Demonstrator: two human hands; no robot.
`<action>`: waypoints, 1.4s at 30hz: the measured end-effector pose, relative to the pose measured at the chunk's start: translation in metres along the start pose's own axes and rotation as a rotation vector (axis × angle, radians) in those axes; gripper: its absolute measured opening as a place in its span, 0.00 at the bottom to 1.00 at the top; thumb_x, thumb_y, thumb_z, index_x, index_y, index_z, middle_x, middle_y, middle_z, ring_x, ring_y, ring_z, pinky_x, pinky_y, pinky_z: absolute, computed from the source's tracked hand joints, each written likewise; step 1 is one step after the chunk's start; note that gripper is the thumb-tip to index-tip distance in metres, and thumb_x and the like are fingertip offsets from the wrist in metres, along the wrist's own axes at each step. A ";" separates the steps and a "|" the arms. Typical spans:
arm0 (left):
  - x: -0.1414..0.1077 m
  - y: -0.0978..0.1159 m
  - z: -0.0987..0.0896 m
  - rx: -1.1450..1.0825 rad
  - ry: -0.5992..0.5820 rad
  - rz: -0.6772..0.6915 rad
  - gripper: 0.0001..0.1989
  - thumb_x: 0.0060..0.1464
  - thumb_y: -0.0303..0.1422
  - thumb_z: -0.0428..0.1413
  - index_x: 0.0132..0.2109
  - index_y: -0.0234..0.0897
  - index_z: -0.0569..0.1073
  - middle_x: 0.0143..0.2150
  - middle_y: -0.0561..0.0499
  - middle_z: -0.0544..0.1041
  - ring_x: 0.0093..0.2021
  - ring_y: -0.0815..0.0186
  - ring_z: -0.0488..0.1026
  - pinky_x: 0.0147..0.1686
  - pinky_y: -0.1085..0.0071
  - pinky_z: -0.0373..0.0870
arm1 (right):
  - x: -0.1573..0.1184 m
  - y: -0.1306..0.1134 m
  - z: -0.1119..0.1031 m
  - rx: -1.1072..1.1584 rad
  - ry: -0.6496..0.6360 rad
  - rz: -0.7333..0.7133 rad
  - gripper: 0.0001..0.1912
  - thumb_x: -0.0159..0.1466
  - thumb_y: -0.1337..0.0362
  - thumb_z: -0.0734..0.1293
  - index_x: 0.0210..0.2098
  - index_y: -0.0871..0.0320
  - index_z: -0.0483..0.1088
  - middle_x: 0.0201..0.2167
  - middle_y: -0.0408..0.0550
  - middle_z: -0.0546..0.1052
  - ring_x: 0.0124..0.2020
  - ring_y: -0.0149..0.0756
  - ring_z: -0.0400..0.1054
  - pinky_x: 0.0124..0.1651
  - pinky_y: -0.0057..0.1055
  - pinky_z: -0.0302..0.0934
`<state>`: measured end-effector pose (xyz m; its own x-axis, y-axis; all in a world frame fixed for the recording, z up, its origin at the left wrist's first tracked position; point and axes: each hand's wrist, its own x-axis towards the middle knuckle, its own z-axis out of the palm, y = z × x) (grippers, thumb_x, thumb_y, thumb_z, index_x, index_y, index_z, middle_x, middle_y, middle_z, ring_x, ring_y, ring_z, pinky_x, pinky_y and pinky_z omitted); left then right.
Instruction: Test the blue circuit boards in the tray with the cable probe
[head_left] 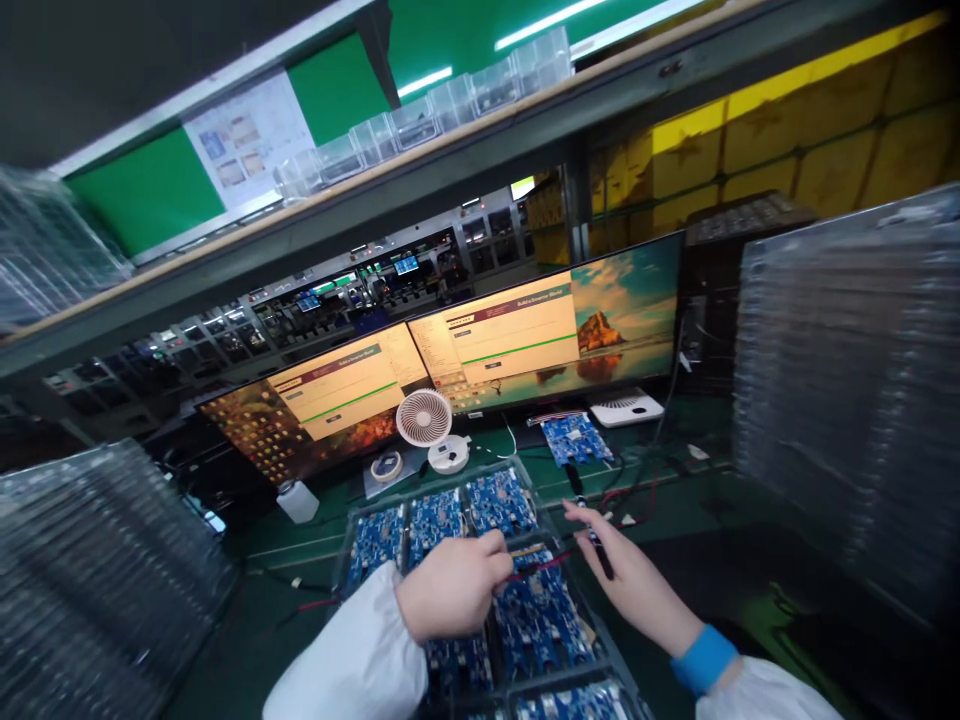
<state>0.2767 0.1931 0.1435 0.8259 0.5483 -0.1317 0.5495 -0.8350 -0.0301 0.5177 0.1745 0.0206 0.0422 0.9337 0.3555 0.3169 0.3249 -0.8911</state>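
Head view looks down on a green surface [675, 510] where a clear tray [600, 640] of blue circuit boards [536, 620] sits at the near edge, right under the person's reach. The left hand [454, 585] is clenched over the middle of the tray, fingers pinched on a thin red wire [536, 568] that runs toward the right hand; holding it low and close to a board suggests the lead is being kept steady against it. The right hand [630, 575] grips a slim dark pen-like tool [592, 530] between thumb and fingers, its tip pointing up toward the far edge, poised just beside the same board.

Each board is bright blue with small pale components, and they lie flat in separate pockets in rows. One more blue board [574, 438] rests apart near the far edge, below two monitors [480, 360], beside a small white fan [424, 418]. Stacks of clear trays [840, 400] flank both side edges, likely kept there to be within arm's reach.
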 end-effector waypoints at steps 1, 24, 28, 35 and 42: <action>-0.001 0.006 -0.001 -0.004 0.008 0.002 0.04 0.57 0.32 0.48 0.38 0.41 0.66 0.42 0.52 0.70 0.31 0.66 0.69 0.27 0.69 0.62 | -0.001 0.002 0.003 -0.019 -0.042 -0.015 0.20 0.64 0.49 0.60 0.48 0.54 0.68 0.54 0.52 0.70 0.57 0.42 0.63 0.61 0.42 0.57; 0.000 -0.037 0.024 -0.643 0.034 -0.233 0.13 0.58 0.30 0.52 0.49 0.42 0.73 0.44 0.51 0.77 0.43 0.64 0.73 0.46 0.69 0.67 | -0.006 0.002 -0.027 -0.187 -0.152 -0.176 0.12 0.64 0.58 0.56 0.41 0.55 0.66 0.31 0.48 0.72 0.30 0.33 0.67 0.48 0.37 0.64; 0.005 -0.043 0.023 -0.773 0.015 -0.118 0.13 0.58 0.28 0.50 0.48 0.41 0.74 0.41 0.52 0.77 0.43 0.66 0.72 0.47 0.70 0.66 | -0.006 0.000 -0.035 -0.141 -0.115 -0.201 0.11 0.66 0.58 0.53 0.40 0.54 0.64 0.30 0.46 0.71 0.29 0.33 0.67 0.48 0.38 0.64; 0.015 -0.048 0.030 -0.830 0.081 -0.099 0.15 0.51 0.19 0.44 0.33 0.37 0.74 0.35 0.52 0.73 0.41 0.67 0.70 0.47 0.69 0.65 | -0.006 -0.004 -0.040 -0.048 -0.121 -0.209 0.12 0.67 0.55 0.55 0.36 0.55 0.65 0.33 0.49 0.71 0.35 0.34 0.68 0.45 0.34 0.65; 0.008 -0.040 0.017 -0.941 -0.035 0.055 0.07 0.53 0.36 0.58 0.35 0.36 0.75 0.41 0.50 0.68 0.41 0.67 0.67 0.45 0.69 0.66 | -0.007 -0.007 -0.045 -0.007 -0.187 -0.153 0.13 0.69 0.54 0.54 0.37 0.55 0.63 0.34 0.48 0.71 0.33 0.33 0.70 0.38 0.31 0.69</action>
<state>0.2588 0.2302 0.1264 0.8579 0.4944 -0.1397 0.3989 -0.4697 0.7876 0.5583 0.1589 0.0373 -0.1827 0.8857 0.4268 0.3124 0.4640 -0.8289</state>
